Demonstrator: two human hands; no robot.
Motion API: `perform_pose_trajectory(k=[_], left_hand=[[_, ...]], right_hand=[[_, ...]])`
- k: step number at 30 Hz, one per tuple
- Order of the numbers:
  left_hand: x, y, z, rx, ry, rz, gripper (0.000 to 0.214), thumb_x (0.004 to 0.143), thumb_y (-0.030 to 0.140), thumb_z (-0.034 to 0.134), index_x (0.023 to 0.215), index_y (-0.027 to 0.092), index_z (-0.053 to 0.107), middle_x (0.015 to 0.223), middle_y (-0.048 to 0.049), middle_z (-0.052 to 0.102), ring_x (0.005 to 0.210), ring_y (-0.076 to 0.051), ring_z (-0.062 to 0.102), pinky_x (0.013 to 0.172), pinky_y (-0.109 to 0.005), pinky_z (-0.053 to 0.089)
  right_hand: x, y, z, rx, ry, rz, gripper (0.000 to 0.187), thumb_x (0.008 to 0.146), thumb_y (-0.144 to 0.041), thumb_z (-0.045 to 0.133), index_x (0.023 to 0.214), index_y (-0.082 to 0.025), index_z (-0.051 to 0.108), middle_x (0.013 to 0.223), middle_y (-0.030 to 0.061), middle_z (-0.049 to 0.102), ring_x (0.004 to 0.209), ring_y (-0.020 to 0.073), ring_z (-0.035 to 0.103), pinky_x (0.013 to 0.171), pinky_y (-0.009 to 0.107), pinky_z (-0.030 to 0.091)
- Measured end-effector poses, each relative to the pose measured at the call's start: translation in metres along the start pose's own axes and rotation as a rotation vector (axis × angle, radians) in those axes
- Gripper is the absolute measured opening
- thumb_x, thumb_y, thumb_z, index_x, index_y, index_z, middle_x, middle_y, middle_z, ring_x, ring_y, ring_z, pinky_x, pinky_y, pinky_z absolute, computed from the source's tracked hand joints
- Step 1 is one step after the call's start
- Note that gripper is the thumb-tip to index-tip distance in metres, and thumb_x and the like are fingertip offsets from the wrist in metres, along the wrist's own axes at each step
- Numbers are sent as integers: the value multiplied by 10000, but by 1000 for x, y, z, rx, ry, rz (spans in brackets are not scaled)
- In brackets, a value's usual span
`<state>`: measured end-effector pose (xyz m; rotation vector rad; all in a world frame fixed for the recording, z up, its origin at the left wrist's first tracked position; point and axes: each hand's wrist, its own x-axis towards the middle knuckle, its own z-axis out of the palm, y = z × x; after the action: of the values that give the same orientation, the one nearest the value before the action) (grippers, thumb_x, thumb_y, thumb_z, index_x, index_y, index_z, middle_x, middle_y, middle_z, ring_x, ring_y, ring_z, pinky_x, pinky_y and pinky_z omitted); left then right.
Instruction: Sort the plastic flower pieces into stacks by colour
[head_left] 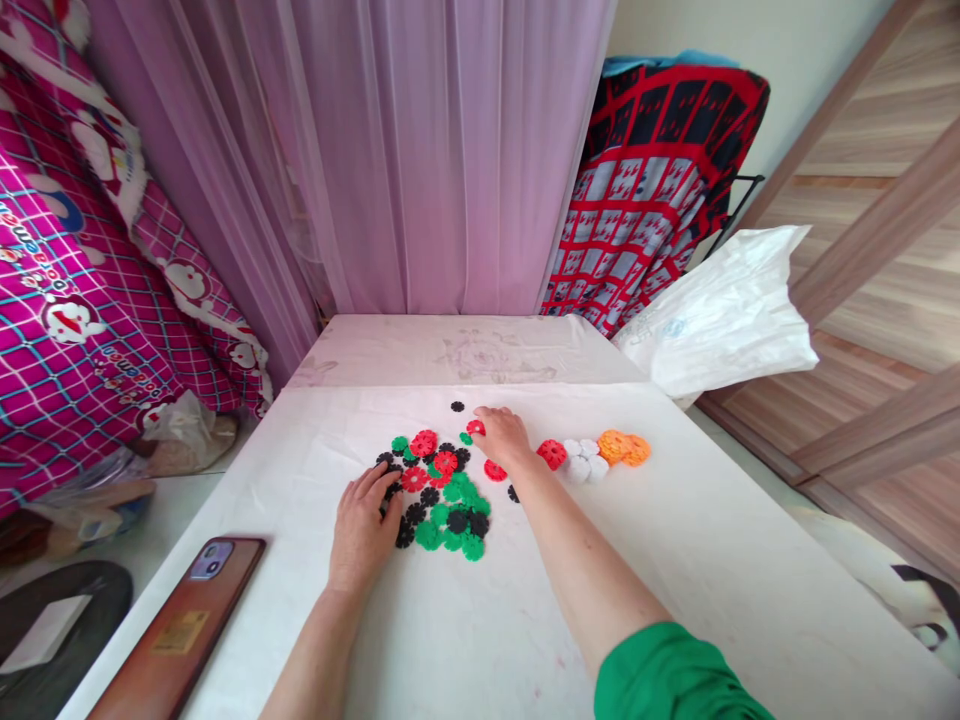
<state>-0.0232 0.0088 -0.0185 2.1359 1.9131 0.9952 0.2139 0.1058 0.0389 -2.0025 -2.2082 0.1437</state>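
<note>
A pile of round toothed plastic discs (441,495) in red, green and black lies on the white table (675,560). My left hand (364,525) rests flat at the pile's left edge, fingers spread and touching black discs. My right hand (501,436) reaches over the pile's far right side, fingers curled onto a red disc (475,427). To the right sits a sorted row: a red disc (552,454), white discs (586,461) and orange discs (624,448). A lone black disc (457,407) lies beyond the pile.
A phone in a brown case (180,625) lies at the table's near left edge. A white plastic bag (724,315) hangs over the far right corner. Pink curtains (420,150) hang behind the table, patterned bedding (82,270) lies to the left, and a red checked cloth (649,180) hangs at the back right.
</note>
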Motion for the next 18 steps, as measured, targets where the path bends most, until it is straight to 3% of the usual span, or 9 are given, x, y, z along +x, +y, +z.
perform_pose_trajectory(k=[6, 10, 14, 18], left_hand=[[0, 0, -2, 1, -20, 8, 361, 899, 363, 477, 1145, 231, 706, 1325, -97, 649, 1228, -293, 586, 1075, -523, 433], [0, -1, -1, 9, -20, 9, 355, 897, 362, 480, 1143, 242, 705, 1335, -92, 644, 1227, -294, 587, 1076, -528, 430], [0, -2, 1, 22, -21, -2, 345, 897, 363, 478, 1128, 249, 707, 1347, -84, 637, 1237, -292, 580, 1093, -536, 406], [0, -2, 1, 20, -30, -5, 353, 899, 378, 468, 1124, 248, 706, 1353, -83, 634, 1244, -299, 575, 1095, -543, 402]], right_hand=[[-10, 0, -3, 20, 60, 43, 393, 848, -258, 632, 1232, -174, 624, 1081, 103, 732, 1056, 241, 620, 891, 319, 424], [-37, 12, -5, 123, 155, 125, 466, 850, -284, 621, 1305, -201, 563, 1092, 65, 741, 1003, 223, 647, 848, 308, 450], [-69, 21, 11, 248, 239, 139, 488, 801, -260, 657, 1280, -220, 572, 1072, 42, 746, 958, 209, 661, 844, 305, 456], [-82, 20, 25, 231, 286, 102, 487, 780, -225, 656, 1261, -195, 583, 1050, 54, 747, 944, 224, 650, 862, 317, 450]])
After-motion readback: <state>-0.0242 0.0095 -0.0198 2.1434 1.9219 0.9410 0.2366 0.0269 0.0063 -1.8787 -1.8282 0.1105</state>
